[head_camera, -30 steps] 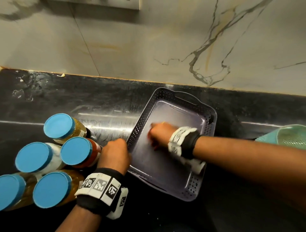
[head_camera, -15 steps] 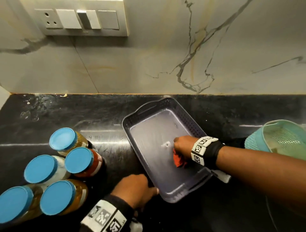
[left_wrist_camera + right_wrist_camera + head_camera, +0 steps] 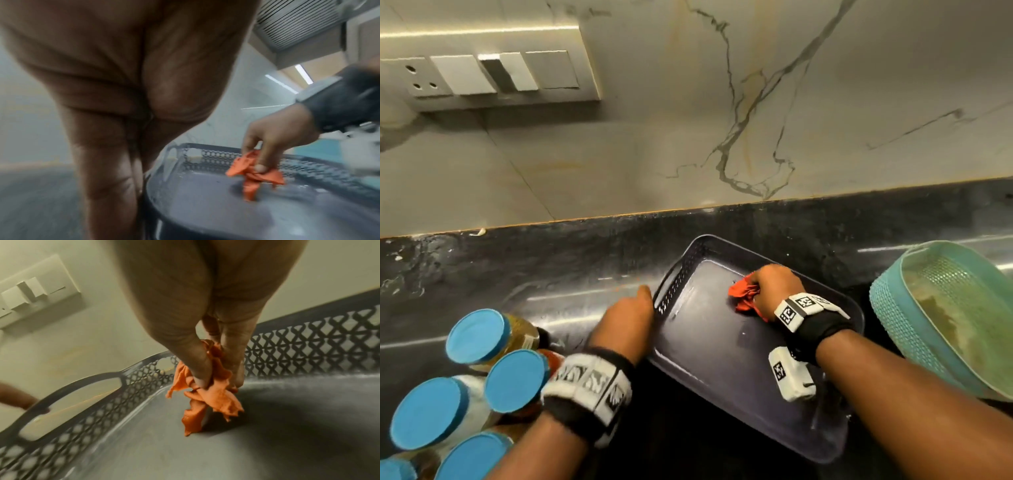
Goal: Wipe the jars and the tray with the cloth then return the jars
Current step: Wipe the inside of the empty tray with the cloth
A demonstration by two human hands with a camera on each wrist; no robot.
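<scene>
A grey tray (image 3: 715, 349) with perforated walls lies on the black counter. My right hand (image 3: 767, 287) pinches a crumpled orange cloth (image 3: 743, 298) and holds it down on the tray floor near the far end; in the right wrist view the cloth (image 3: 207, 397) hangs from the fingertips onto the floor (image 3: 267, 434). My left hand (image 3: 643, 301) rests with straight fingers against the outside of the tray's left handle wall. Several jars with blue lids (image 3: 477, 335) (image 3: 517, 380) (image 3: 428, 411) stand grouped at the lower left, outside the tray.
A teal perforated basket (image 3: 914, 329) sits close to the tray's right side. The marble wall with a switch plate (image 3: 482, 68) rises behind the counter. Bare black counter (image 3: 534, 274) lies left of the tray, behind the jars.
The right hand has swept the cloth from the tray's near right part to its far end. The left hand has moved from the front corner up to the left handle side.
</scene>
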